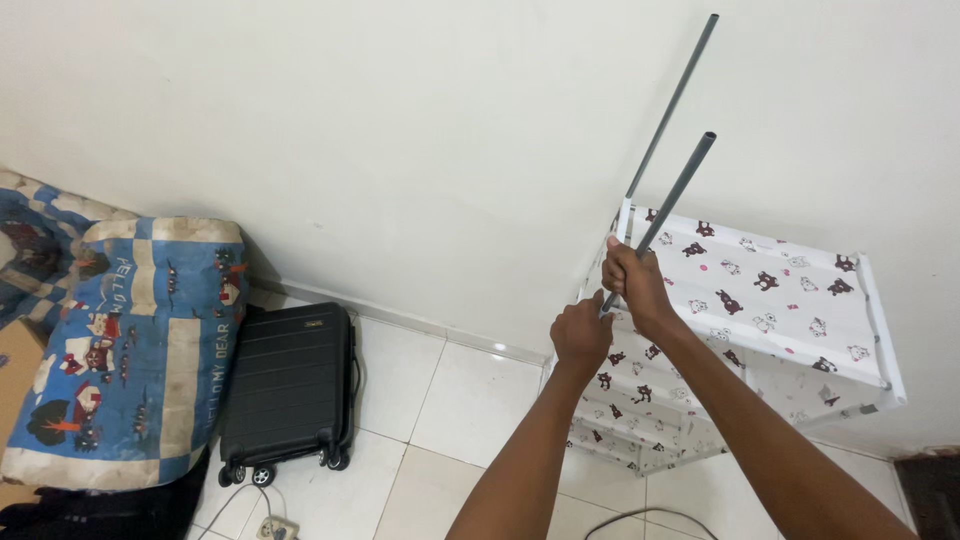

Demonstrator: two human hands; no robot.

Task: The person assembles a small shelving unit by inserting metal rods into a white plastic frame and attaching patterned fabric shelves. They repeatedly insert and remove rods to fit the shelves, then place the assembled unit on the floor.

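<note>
Hands are raised in front of a white wall, both closed on a grey tube (672, 196). The right hand (632, 280) is wrapped in a fist around the tube's lower stretch, and the left hand (582, 335) is clenched just below it, at the tube's bottom end. The tube is tilted up and to the right, its open end seen against the wall. A second grey tube (680, 92), thinner and longer, is seen just behind it, rising at nearly the same slant from the near corner of a fabric shelf rack (770, 300). The rack's white cloth is printed with small dark brown bears and red dots, and it is edged with white frame bars. To the left, a black wheeled suitcase (290, 385) is stood on white floor tiles, beside a folded blue mattress (135, 345) with patchwork picture panels. A white power strip (275, 527) lies at the bottom edge.
</note>
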